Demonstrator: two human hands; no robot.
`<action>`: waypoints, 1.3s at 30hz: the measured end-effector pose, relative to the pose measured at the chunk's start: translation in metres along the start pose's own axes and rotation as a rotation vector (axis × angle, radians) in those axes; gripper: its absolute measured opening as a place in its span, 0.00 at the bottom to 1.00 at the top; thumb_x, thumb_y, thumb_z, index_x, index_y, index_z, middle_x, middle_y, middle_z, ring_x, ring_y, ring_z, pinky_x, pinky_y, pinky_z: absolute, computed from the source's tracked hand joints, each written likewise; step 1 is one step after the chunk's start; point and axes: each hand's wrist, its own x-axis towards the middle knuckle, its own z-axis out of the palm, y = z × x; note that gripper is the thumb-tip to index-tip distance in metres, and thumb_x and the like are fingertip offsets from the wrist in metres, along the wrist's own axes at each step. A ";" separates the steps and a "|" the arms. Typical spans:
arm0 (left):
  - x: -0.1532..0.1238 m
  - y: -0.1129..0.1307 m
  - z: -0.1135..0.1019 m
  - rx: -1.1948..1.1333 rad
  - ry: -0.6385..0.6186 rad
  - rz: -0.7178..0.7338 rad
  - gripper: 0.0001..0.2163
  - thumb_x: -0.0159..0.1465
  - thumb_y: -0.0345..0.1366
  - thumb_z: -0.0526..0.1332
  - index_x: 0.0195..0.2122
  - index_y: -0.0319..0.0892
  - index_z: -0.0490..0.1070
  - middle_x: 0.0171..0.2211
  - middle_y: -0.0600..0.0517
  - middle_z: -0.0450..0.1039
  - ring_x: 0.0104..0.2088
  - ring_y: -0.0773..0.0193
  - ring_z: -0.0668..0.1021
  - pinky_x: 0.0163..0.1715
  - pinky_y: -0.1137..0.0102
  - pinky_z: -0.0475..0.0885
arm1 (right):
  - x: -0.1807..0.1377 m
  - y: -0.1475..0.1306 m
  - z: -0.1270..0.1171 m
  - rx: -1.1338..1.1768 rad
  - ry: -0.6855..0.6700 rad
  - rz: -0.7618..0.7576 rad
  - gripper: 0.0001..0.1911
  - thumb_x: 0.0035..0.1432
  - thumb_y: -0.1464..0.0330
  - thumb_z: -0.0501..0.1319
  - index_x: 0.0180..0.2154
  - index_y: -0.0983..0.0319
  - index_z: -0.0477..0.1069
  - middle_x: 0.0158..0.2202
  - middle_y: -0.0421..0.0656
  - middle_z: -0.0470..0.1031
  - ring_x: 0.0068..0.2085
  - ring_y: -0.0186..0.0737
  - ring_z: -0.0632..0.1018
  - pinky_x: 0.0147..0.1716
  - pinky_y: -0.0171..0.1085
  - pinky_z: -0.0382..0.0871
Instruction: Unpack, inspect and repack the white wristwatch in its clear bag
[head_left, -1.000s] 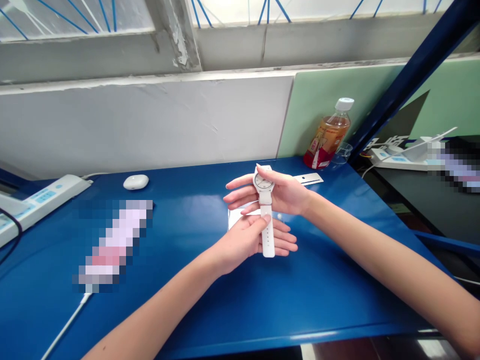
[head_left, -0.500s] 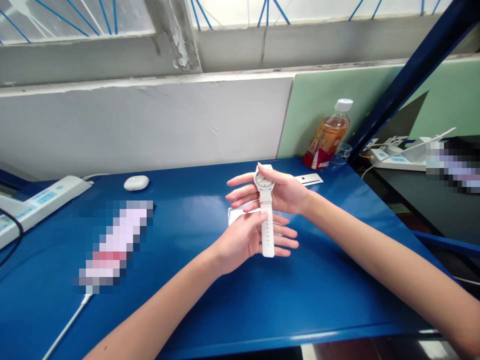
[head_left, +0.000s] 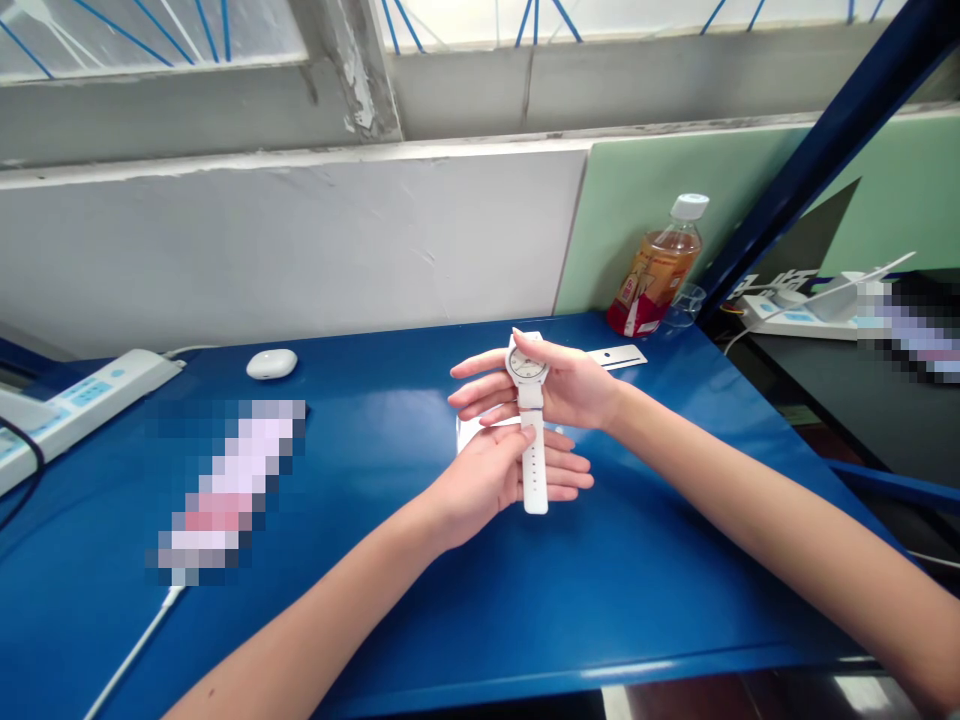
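Observation:
A white wristwatch [head_left: 529, 365] with a round dial is held above the blue table, its strap with a row of holes hanging toward me. My right hand [head_left: 577, 385] grips it at the dial end, thumb on the case and the other fingers stretched out behind. Lower down, my left hand [head_left: 487, 480] pinches the strap under its thumb, with its fingers extended beneath. Behind my hands lies a white flat object [head_left: 469, 428], mostly hidden. A white strip with a dark slot [head_left: 622, 357] lies just beyond my right hand.
On the blue table [head_left: 360, 590] are a white earbud case [head_left: 271, 364], a blurred-out phone [head_left: 232, 480] on a white cable and a power strip [head_left: 90, 400] at left. A drink bottle [head_left: 654, 275] stands at back right, near a blue post [head_left: 832, 130].
The watch and both hands have barely moved. The fingers of my left hand have drawn closer together, and the view has shifted very slightly.

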 end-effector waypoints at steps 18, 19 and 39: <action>0.001 -0.006 -0.001 0.059 0.066 0.056 0.15 0.71 0.41 0.57 0.44 0.30 0.73 0.38 0.36 0.80 0.38 0.51 0.84 0.42 0.59 0.78 | 0.000 -0.006 0.003 0.095 0.071 0.002 0.34 0.70 0.51 0.38 0.52 0.68 0.71 0.33 0.50 0.81 0.31 0.41 0.81 0.34 0.38 0.75; 0.001 -0.006 -0.001 0.058 0.077 0.046 0.15 0.71 0.41 0.57 0.44 0.30 0.72 0.38 0.36 0.80 0.38 0.51 0.84 0.42 0.59 0.78 | 0.000 -0.008 0.002 0.105 0.097 -0.010 0.34 0.71 0.51 0.37 0.52 0.68 0.71 0.27 0.46 0.79 0.24 0.38 0.78 0.27 0.35 0.73; -0.006 0.007 0.006 -0.053 0.048 0.099 0.26 0.62 0.48 0.67 0.52 0.31 0.70 0.50 0.32 0.77 0.46 0.45 0.82 0.46 0.59 0.76 | -0.005 -0.021 0.009 -0.248 0.259 -0.313 0.33 0.67 0.44 0.44 0.48 0.61 0.75 0.46 0.47 0.79 0.53 0.46 0.75 0.52 0.42 0.66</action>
